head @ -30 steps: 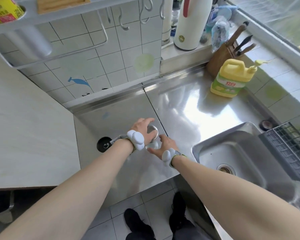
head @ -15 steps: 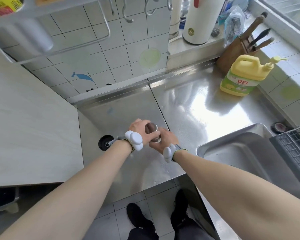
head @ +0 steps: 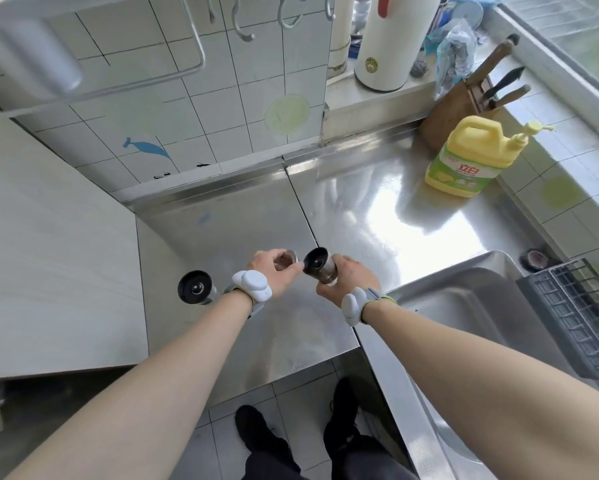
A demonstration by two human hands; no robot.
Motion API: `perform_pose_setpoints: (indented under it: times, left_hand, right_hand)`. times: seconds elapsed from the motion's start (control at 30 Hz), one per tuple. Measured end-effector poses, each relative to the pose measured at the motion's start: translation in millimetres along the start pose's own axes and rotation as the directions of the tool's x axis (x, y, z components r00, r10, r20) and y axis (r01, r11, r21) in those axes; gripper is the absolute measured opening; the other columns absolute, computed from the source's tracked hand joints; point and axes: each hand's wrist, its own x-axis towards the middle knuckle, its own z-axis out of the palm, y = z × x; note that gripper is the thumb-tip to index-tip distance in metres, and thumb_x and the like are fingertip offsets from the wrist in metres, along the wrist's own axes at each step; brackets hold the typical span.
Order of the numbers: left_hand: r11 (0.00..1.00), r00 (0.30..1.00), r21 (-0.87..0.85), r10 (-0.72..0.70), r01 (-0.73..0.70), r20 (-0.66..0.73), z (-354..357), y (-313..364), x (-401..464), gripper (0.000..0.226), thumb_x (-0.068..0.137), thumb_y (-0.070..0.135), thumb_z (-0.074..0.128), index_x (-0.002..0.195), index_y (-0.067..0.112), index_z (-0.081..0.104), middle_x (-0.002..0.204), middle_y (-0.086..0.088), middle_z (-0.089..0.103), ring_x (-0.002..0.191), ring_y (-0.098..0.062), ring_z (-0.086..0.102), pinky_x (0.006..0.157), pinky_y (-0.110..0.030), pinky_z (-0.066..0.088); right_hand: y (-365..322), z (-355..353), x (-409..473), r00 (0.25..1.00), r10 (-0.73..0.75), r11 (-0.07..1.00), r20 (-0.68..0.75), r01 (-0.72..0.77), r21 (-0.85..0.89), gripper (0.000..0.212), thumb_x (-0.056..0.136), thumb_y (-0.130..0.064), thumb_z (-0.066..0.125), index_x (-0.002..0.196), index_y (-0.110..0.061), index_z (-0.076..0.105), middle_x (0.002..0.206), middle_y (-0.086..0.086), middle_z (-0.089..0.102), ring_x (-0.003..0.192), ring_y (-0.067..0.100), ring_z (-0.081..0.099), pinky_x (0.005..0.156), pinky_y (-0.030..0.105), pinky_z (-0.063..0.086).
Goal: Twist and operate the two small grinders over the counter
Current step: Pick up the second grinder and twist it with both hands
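Gripping a small steel grinder (head: 320, 270) above the counter (head: 249, 323), the right hand (head: 343, 278) wraps its fingers around the barrel, which is tilted so its dark round end faces the camera and points toward the other hand. The left hand (head: 273, 271) is just beside it, its thumb tip touching the dark rim, and its fingers are curled around a second small metal piece (head: 289, 258) — whether that is a separate cap or part of the same grinder cannot be told. A second grinder (head: 195, 287) with a black round top stands upright on the counter to the left of the left wrist, well clear of both hands, near the pale panel (head: 48, 254) that borders the steel surface.

Two white wrist devices show, one on each wrist (head: 251, 285) (head: 355, 304). Two bare forearms reach in from the bottom edge, and two dark shoes (head: 256, 434) stand on the tiled floor below the counter's front edge.

To the right lies one steel sink (head: 471, 306) with a dark dish rack (head: 575, 313) beside it. Farther back on the counter sits one yellow detergent bottle (head: 467, 161) with a pump, and behind it one wooden knife block (head: 453, 112) holding three handles. One white flask (head: 388, 43) stands on the ledge — a blue fish sticker (head: 145, 148) marks the tiled wall.
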Motion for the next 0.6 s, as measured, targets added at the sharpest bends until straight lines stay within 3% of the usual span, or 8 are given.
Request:
perform_pose_setpoints:
  times: [0.1, 0.2, 0.3, 0.6]
  left_hand:
    - [0.961, 0.992, 0.247, -0.13, 0.125, 0.003, 14.5, -25.3, 12.5, 0.043, 0.075, 0.039, 0.07, 0.112, 0.021, 0.059, 0.111, -0.004, 0.044, 0.092, -0.022, 0.054, 0.089, -0.025, 0.044]
    - [0.897, 0.975, 0.397, -0.222, 0.197, 0.019, 32.3, -48.7, 24.4, 0.058, 0.066, 0.04, 0.073, 0.116, 0.017, 0.054, 0.121, -0.01, 0.046, 0.1, -0.03, 0.058, 0.092, -0.035, 0.05]
    - [0.822, 0.968, 0.537, -0.247, 0.191, 0.034, 49.1, -66.0, 35.9, 0.062, 0.061, 0.043, 0.076, 0.112, 0.015, 0.054, 0.118, -0.012, 0.052, 0.106, -0.03, 0.056, 0.089, -0.034, 0.049]
    - [0.771, 0.961, 0.592, -0.273, 0.237, -0.029, 69.1, -70.8, 53.2, 0.076, 0.06, 0.046, 0.082, 0.117, 0.01, 0.048, 0.12, -0.015, 0.049, 0.111, -0.03, 0.051, 0.09, -0.033, 0.042]
  right_hand:
    - [3.4, 5.7, 3.8, 0.999, -0.003, 1.0, -0.039, 0.002, -0.012, 0.031, 0.083, -0.048, 0.064, 0.101, -0.024, 0.053, 0.098, -0.006, 0.063, 0.084, 0.024, 0.061, 0.068, 0.035, 0.052]
    - [2.6, 9.6, 10.3, 0.998, -0.031, 1.0, -0.053, 0.03, -0.006, 0.03, 0.084, -0.051, 0.063, 0.096, -0.026, 0.053, 0.09, -0.009, 0.06, 0.079, 0.023, 0.06, 0.06, 0.031, 0.043]
    - [2.8, 12.1, 18.2, 0.998, -0.035, 0.999, -0.06, 0.036, 0.016, 0.03, 0.084, -0.053, 0.064, 0.094, -0.029, 0.05, 0.084, -0.012, 0.055, 0.077, 0.021, 0.059, 0.058, 0.029, 0.039]
    - [13.0, 13.1, 23.0, 0.996, -0.061, 0.998, -0.062, 0.061, 0.003, 0.031, 0.084, -0.051, 0.066, 0.096, -0.026, 0.052, 0.088, -0.009, 0.059, 0.079, 0.023, 0.059, 0.059, 0.03, 0.038]
